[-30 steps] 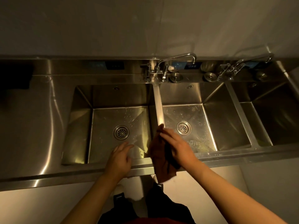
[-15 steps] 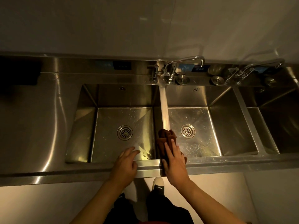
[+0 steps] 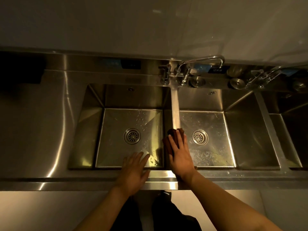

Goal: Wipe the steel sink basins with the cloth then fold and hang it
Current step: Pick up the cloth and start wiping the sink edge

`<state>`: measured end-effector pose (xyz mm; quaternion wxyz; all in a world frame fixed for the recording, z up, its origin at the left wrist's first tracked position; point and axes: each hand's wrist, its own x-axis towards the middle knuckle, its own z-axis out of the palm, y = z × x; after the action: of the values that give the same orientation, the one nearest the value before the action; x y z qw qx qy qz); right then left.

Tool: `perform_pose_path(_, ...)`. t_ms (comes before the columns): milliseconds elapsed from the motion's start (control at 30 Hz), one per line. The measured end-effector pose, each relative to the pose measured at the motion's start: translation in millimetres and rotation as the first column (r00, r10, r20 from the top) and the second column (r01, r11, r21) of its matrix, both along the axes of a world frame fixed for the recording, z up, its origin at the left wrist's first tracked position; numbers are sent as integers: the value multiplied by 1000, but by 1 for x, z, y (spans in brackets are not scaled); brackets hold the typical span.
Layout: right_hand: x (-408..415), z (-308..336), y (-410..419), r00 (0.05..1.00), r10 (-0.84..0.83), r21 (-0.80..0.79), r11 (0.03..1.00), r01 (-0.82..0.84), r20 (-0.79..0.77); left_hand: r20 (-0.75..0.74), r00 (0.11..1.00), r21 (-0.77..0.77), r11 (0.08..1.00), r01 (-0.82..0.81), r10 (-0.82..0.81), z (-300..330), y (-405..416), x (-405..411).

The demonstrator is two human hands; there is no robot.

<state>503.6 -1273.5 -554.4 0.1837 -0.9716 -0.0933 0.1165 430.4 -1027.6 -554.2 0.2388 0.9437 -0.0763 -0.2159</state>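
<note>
Here, a person's right hand (image 3: 180, 154) presses a dark cloth (image 3: 170, 142) flat, fingers straight, onto the near end of the steel divider (image 3: 175, 112) between the left basin (image 3: 116, 144) and the middle basin (image 3: 216, 147). The left hand (image 3: 134, 170) rests open, fingers spread, on the near rim (image 3: 83, 180). Likely risk: the cloth, draped over a narrow ridge, could slide off into either basin if the palm's pressure shifts sideways on wet steel.
</note>
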Motion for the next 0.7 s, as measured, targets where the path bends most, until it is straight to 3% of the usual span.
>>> perform_pose_path(133, 34, -3, 4, 1000, -13, 16, 1000, 13, -23, -13, 998, 56, 996, -66, 67, -16, 0, 5)
perform_pose_path(333, 103, -5, 10, 1000, -23, 51, 998, 23, -18, 84, 990, 50, 991, -122, 117, -27, -2, -1)
perform_pose_path(700, 215, -7, 22, 999, -40, 87, 996, 38, 17, 108, 986, 58, 989, -135, 128, -26, 0, -3)
